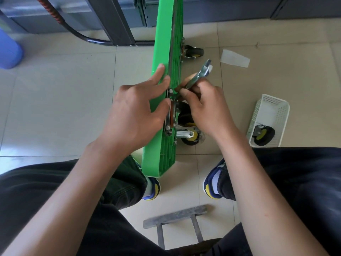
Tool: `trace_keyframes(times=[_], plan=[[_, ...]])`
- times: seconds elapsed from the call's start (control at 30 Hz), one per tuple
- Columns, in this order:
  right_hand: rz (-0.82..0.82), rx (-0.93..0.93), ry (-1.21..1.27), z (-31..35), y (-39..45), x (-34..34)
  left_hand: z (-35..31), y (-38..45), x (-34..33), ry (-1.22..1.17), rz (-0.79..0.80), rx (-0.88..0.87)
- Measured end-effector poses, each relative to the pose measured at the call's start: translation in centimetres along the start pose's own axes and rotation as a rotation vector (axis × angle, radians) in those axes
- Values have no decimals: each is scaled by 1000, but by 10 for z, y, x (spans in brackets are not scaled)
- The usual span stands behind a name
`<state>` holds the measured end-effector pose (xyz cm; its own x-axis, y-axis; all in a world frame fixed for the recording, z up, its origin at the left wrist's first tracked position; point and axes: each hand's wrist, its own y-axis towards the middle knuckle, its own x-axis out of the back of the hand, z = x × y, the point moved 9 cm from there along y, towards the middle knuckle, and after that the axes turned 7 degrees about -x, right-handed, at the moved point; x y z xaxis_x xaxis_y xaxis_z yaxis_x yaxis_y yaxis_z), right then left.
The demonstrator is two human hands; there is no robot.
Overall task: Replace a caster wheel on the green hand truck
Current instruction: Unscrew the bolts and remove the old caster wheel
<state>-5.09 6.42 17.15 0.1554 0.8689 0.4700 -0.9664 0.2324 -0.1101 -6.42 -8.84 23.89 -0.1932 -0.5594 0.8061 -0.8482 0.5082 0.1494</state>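
A: Standing on edge, the truck (162, 111) is steadied by the left hand (136, 115), fingers spread flat; the caster (186, 126) sits just under the right fingers.

B: A wrench (200, 74) is pinched by the right hand (208, 109). Stiff, light plastic; best held by its rim. Tiled floor (64, 108), basket (268, 119) nearby.

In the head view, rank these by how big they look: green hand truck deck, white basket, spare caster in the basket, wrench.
1. green hand truck deck
2. white basket
3. wrench and spare caster: look alike, unranked.
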Motion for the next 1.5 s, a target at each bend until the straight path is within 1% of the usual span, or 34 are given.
trace_keyframes(times=[0.17,0.4,0.5,0.6,0.67,0.83,1.0,1.17,1.27,1.4,1.5], plan=[[0,40,-19,-3,-7,-3,2,0,-1,-8,0,17],[-26,75,2,-3,-14,-1,3,0,-1,-6,-7,-6],[-32,42,36,-6,-8,1,2,0,-1,1,-12,-11],[-47,-52,148,-17,-2,5,1,0,-1,7,-12,-23],[-43,-80,186,-19,0,7,1,0,0,12,-18,-26],[-69,-58,213,-14,-2,7,0,-1,0,8,-23,-36],[-155,-41,234,-19,-12,12,-2,-1,1,16,-21,-50],[-180,-37,259,-23,-13,14,-3,-2,1,10,-16,-59],[-200,-97,290,-33,-5,27,-1,-2,1,13,-13,-52],[-152,-221,337,-49,12,32,0,-2,0,14,-3,-41],[-100,-413,462,-67,29,19,-2,-3,1,15,-4,-47]])
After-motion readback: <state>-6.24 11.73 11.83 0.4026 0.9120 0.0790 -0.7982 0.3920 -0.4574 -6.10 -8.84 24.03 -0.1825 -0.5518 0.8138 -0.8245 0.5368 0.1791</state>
